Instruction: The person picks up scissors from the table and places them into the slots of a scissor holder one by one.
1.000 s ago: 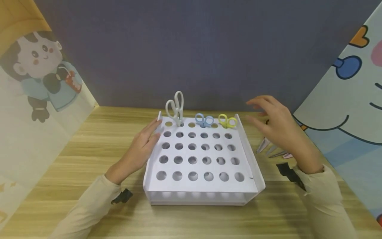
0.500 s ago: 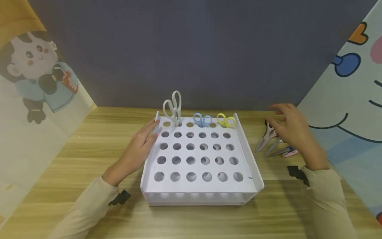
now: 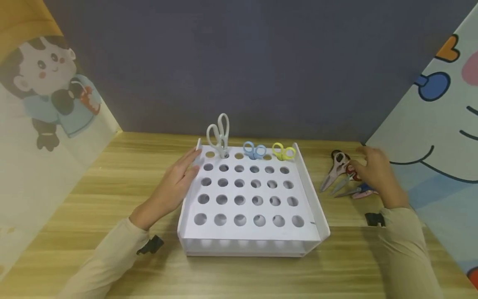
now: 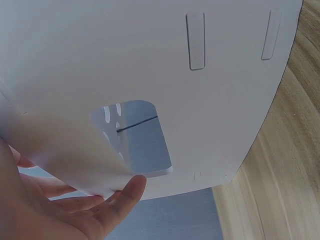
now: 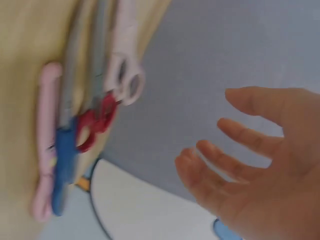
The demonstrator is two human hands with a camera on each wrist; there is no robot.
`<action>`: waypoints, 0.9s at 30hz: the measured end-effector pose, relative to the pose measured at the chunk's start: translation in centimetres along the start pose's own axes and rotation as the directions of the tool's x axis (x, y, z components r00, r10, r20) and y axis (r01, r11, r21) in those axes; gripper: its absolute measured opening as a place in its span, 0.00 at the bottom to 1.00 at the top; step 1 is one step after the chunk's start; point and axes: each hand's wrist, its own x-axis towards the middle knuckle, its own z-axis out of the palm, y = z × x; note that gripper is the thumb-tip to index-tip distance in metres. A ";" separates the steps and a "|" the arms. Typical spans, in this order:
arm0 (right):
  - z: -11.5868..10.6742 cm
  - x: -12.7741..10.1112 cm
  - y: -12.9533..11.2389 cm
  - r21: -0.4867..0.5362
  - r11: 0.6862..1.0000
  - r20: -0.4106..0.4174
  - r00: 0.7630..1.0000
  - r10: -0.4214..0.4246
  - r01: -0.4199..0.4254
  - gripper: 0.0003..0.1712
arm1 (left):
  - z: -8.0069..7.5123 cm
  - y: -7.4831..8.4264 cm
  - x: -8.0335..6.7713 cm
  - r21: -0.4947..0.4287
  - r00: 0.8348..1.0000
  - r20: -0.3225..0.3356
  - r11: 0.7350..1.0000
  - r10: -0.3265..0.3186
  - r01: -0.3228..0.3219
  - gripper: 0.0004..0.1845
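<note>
While I watch from afar, the white rack (image 3: pixel 248 192) stands on the bench (image 3: pixel 112 182). At the rack's left wall (image 4: pixel 225 115), the left hand (image 3: pixel 169 187) rests with fingers stretched out straight, its thumb against that wall's outer face. Well to the rack's right, the right hand (image 3: pixel 379 176) has its fingers spread and slightly bent, holding nothing in my wrist view. Also right of the rack, near that hand, lie pale pink scissors (image 3: pixel 332 174), red-handled scissors (image 5: pixel 98 84), blue-handled scissors (image 5: pixel 65 142) and a pink item (image 5: pixel 47 120) too blurred for me to name. In the rack's rear row, handles up, white scissors (image 3: pixel 223 142), light blue scissors (image 3: pixel 254 154) and yellow scissors (image 3: pixel 282 155) take the second, fourth and sixth places from its left wall.
</note>
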 end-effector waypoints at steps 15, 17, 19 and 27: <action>0.3 -2.2 6.5 -0.195 0.939 0.263 0.908 0.327 -0.282 0.39 | -0.1 0.0 -0.1 0.006 1.000 0.005 1.000 -0.017 0.017 0.26; 0.6 -2.3 7.0 -0.205 0.937 0.305 0.891 0.337 -0.284 0.40 | -0.1 -0.1 -0.1 0.008 1.000 0.004 1.000 -0.015 0.015 0.26; 0.9 -2.4 7.6 -0.221 0.934 0.343 0.875 0.343 -0.279 0.40 | 0.0 -0.1 -0.1 0.010 1.000 0.003 1.000 -0.014 0.014 0.26; 1.8 -2.3 8.9 -0.190 0.936 0.397 0.849 0.349 -0.296 0.41 | 0.0 0.1 0.1 0.009 1.000 0.004 1.000 -0.011 0.011 0.26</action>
